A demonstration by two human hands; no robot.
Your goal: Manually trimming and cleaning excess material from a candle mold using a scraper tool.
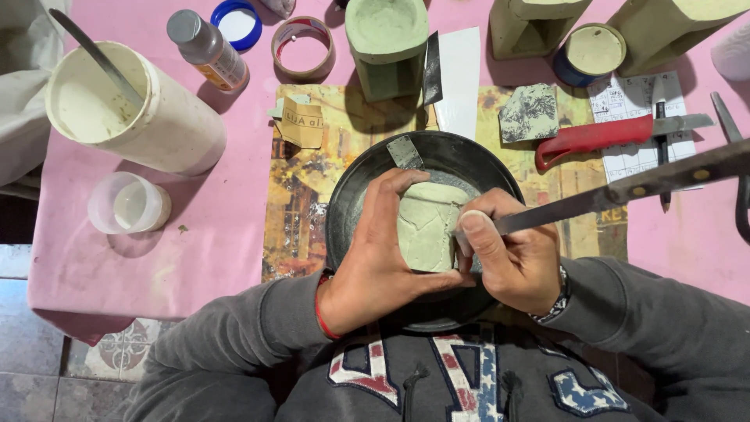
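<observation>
Left hand [375,262] gripping clay block [426,227], right hand [512,258] clasping knife [625,187], black pan [351,195] beneath

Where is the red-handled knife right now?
In the head view, the red-handled knife lies untouched on the pink table, upper right, beyond the black pan and just above the knife in the right hand.

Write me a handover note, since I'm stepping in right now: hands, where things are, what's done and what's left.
Left hand: grips the pale green clay block over the black pan.
Right hand: holds a knife, blade against the block's right side.
Nearby: red-handled knife, white tub, green moulded pieces at the far edge of the pink tablecloth.
Done: block looks roughly shaped, with faint lines on its surface.
Left: probably the trimming; how much I cannot tell.
</observation>
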